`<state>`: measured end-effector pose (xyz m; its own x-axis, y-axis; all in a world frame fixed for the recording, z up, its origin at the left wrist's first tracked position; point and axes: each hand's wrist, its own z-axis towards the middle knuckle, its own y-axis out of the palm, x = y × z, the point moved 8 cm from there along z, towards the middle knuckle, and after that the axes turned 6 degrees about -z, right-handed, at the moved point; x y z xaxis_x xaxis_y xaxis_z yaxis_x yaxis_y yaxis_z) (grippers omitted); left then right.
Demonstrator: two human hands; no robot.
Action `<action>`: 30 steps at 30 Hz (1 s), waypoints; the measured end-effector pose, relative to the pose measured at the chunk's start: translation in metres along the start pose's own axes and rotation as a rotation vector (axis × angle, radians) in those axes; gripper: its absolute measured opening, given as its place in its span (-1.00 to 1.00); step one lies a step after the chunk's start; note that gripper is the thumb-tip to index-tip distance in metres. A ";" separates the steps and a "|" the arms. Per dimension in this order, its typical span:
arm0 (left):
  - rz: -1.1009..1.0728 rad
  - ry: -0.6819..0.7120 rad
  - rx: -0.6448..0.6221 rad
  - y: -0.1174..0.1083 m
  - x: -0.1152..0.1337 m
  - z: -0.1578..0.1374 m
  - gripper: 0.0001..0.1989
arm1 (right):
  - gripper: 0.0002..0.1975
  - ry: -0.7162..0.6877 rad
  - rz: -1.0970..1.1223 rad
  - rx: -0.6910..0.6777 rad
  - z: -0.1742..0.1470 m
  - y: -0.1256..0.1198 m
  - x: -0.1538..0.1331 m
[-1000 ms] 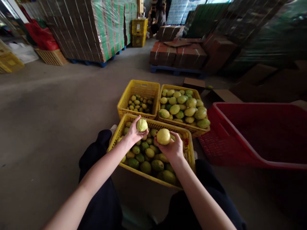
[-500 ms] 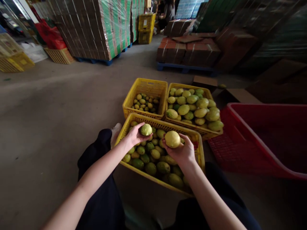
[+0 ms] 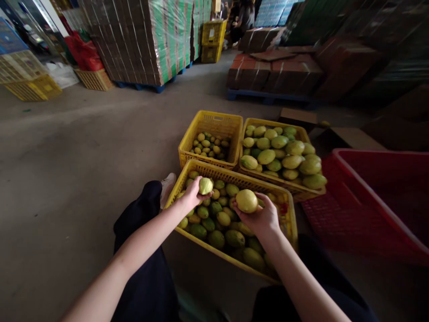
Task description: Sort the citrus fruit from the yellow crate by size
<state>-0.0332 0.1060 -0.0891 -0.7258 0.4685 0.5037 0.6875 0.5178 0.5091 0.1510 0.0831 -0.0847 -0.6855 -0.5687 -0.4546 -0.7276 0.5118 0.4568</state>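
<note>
My left hand (image 3: 194, 195) is closed round a small pale green lemon (image 3: 205, 186). A larger yellow lemon (image 3: 246, 201) rests in the fingers of my right hand (image 3: 263, 215). Both hands are held over a yellow crate (image 3: 234, 267) of green and yellowish lemons (image 3: 223, 218), between my knees. Behind it on the left stands a second yellow crate (image 3: 187, 150), with small lemons (image 3: 205, 143) low inside. To its right, another yellow crate (image 3: 310, 193) is heaped with large lemons (image 3: 292, 161).
A large red bin (image 3: 338, 201) stands at the right. Behind are strapped cartons on a blue pallet (image 3: 268, 97) and a tall wrapped carton stack (image 3: 134, 40). Crates (image 3: 30, 85) are piled at far left. A person (image 3: 244, 20) is at the back.
The camera has turned slightly left, so the scene has shifted right in view. Both hands still hold the same lemons over the near crate.
</note>
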 end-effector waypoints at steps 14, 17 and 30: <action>0.018 -0.165 -0.131 0.032 -0.024 -0.005 -0.72 | -0.85 0.015 0.030 0.000 -0.002 0.003 0.004; 0.079 -0.102 -0.160 0.045 -0.025 -0.008 -0.77 | -0.83 0.001 0.049 -0.039 0.001 0.005 0.004; 0.178 -0.024 -0.204 0.047 -0.019 -0.017 -0.82 | -0.81 -0.096 -0.033 -0.180 -0.020 0.004 -0.011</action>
<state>0.0136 0.1093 -0.0624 -0.5920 0.5575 0.5820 0.7927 0.2725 0.5453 0.1562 0.0786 -0.0626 -0.6670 -0.5152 -0.5382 -0.7390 0.3656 0.5658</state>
